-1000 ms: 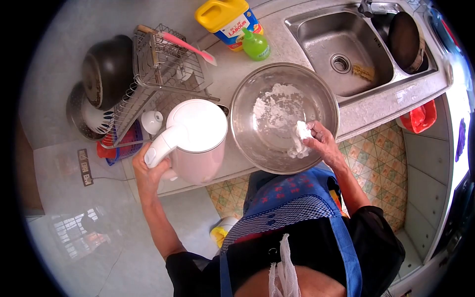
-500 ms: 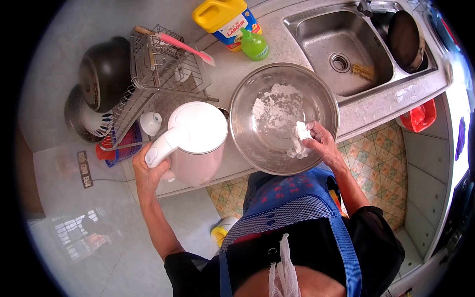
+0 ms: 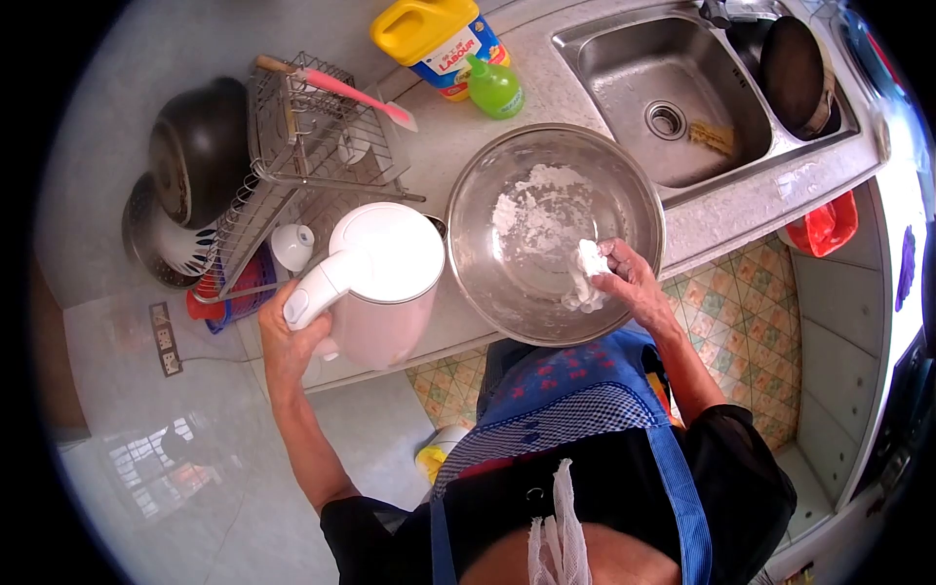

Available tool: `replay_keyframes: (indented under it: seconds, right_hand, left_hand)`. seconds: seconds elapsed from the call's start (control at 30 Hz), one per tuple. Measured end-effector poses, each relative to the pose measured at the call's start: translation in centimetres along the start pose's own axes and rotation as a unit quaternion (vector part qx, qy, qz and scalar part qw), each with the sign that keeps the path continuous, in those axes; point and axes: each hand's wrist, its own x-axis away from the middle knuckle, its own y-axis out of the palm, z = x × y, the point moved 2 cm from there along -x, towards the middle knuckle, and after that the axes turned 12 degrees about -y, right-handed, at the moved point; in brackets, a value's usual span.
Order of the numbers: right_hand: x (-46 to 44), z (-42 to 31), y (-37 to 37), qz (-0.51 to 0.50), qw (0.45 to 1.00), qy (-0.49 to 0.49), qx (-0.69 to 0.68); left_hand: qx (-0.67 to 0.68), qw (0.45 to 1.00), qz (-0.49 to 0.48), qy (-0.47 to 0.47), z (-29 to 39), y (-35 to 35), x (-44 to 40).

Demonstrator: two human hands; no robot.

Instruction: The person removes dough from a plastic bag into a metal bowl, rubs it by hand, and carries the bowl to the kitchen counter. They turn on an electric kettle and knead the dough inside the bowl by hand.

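Observation:
My left hand [image 3: 291, 336] is wrapped round the handle of a pink kettle [image 3: 382, 327] with a white lid, left of the bowl. The kettle looks upright or nearly so; its base is hidden. A wide steel bowl [image 3: 487, 283] stands on the counter near its front edge. White powder [image 3: 546, 210] is spread over the bowl's bottom. Over the right side of the bowl, my right hand [image 3: 634, 281] is closed on a white lump of dough [image 3: 588, 278], its fingers dusted with white.
A wire dish rack [image 3: 322, 146] with a pink spatula [image 3: 341, 88] stands at the left, beside a dark pot [image 3: 200, 151]. Behind the bowl are a yellow jug [image 3: 429, 44] and a green bottle [image 3: 495, 90]. The sink [image 3: 673, 58] lies at the right.
The view has shifted slightly, so the rack, jug and sink appear a little further left. Both hands keep their holds, with hardly any movement.

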Motion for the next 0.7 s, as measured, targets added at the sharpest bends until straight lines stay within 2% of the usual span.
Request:
replay_keyframes:
  seconds: [0.7]
  right_hand:
    - [0.06, 0.35, -0.26, -0.003, 1.000, 0.006, -0.010]
  left_hand:
    - [-0.037, 0.999, 0.001, 0.025, 0.48, 0.05, -0.48]
